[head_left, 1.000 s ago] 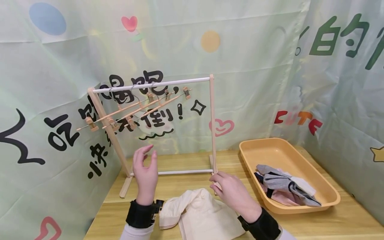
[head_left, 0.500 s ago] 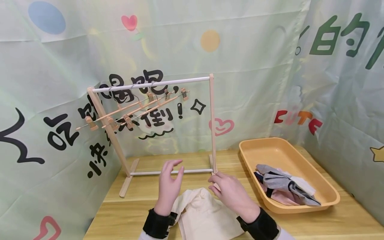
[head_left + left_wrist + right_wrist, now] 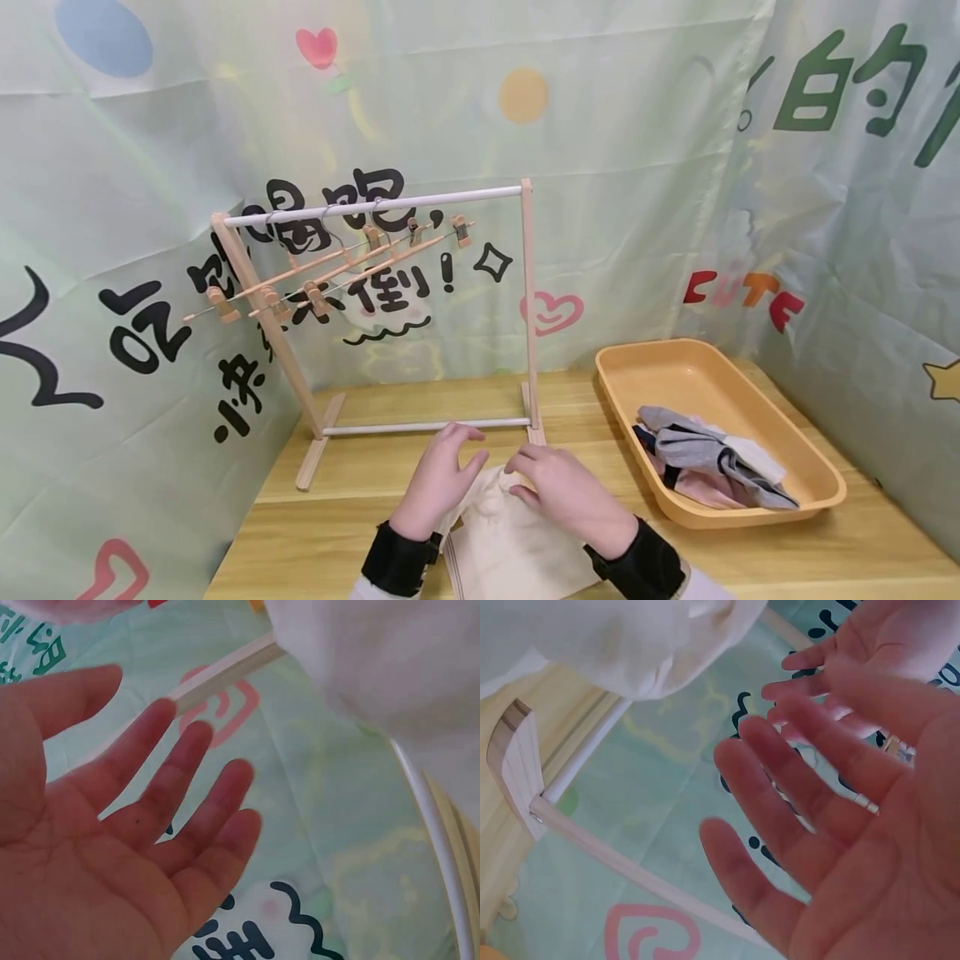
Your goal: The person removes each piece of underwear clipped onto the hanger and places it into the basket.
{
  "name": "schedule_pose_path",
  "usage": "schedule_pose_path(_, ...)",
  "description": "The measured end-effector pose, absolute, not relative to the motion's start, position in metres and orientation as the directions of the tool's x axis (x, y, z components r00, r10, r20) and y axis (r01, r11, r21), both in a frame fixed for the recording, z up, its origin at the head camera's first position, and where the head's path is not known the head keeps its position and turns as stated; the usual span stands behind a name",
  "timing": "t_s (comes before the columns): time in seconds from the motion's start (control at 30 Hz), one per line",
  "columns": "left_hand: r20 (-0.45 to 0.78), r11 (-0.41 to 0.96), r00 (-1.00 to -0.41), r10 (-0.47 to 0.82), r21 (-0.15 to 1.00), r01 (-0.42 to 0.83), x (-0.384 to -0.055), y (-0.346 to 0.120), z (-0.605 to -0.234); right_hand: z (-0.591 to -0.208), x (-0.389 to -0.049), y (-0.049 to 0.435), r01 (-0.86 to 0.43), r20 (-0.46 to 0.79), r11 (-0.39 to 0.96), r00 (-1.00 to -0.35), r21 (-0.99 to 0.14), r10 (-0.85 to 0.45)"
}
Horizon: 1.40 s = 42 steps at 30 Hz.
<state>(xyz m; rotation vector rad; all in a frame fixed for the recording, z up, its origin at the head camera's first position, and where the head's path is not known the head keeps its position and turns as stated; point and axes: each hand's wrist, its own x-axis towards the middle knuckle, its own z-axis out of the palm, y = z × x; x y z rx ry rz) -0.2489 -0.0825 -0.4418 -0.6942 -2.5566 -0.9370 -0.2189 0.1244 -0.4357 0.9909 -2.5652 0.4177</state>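
Note:
A cream cloth bag or garment (image 3: 517, 546) lies bunched on the table near the front edge, partly hidden by both hands. Above its left side my left hand (image 3: 444, 477) hovers, thumb apart from loosely bent fingers; the left wrist view shows the palm holding nothing. Over the cloth's right side is my right hand (image 3: 566, 493), fingers relaxed and spread in the right wrist view, also holding nothing. Pale cloth (image 3: 390, 667) shows beyond the left fingers, and pale cloth (image 3: 637, 645) beyond the right ones, apart from both.
Behind the hands stands a wooden rack (image 3: 529, 308) with a white top rail (image 3: 375, 206). Several clip hangers (image 3: 345, 265) hang from it. To the right, a yellow tray (image 3: 678, 354) holds folded grey, pink and white clothes (image 3: 705, 458). A printed curtain (image 3: 622, 167) encloses the table.
My left hand has moved right and down, from beside the rack's left post to over the cloth, close to the right hand. The right hand has lowered slightly.

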Motion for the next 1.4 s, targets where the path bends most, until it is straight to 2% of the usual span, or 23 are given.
schedule_pose_path(0.13,0.389,0.691,-0.849,0.357,0.501,0.521,-0.246,-0.085,-0.439,-0.443,-0.217,0.123,-0.737,0.352,0.662,-0.66,-0.136,-0.663)
schedule_pose_path(0.33,0.332,0.728,-0.87,0.364,0.481,0.488,-0.242,-0.087,-0.435,-0.454,-0.214,0.122,-0.762,0.198,0.614,-0.647,-0.204,-0.737)
schedule_pose_path(0.43,0.325,0.733,-0.876,0.358,0.483,0.479,-0.242,-0.089,-0.433,-0.46,-0.214,0.12,-0.778,0.135,0.595,-0.623,-0.201,-0.77)
schedule_pose_path(0.67,0.334,0.736,-0.879,0.34,0.488,0.469,-0.241,-0.091,-0.43,-0.472,-0.227,0.114,-0.822,0.079,0.548,-0.564,-0.156,-0.822)
schedule_pose_path(0.93,0.338,0.734,-0.88,0.334,0.492,0.468,-0.24,-0.093,-0.429,-0.481,-0.239,0.107,-0.819,-0.03,0.559,-0.56,-0.128,-0.828)
schedule_pose_path(1.1,0.338,0.727,-0.879,0.336,0.5,0.47,-0.242,-0.093,-0.431,-0.484,-0.245,0.105,-0.843,0.003,0.53,-0.532,-0.092,-0.847)
schedule_pose_path(1.4,0.368,0.729,-0.871,0.326,0.489,0.479,-0.243,-0.094,-0.43,-0.491,-0.242,0.101,-0.837,0.131,0.527,-0.544,-0.145,-0.829)
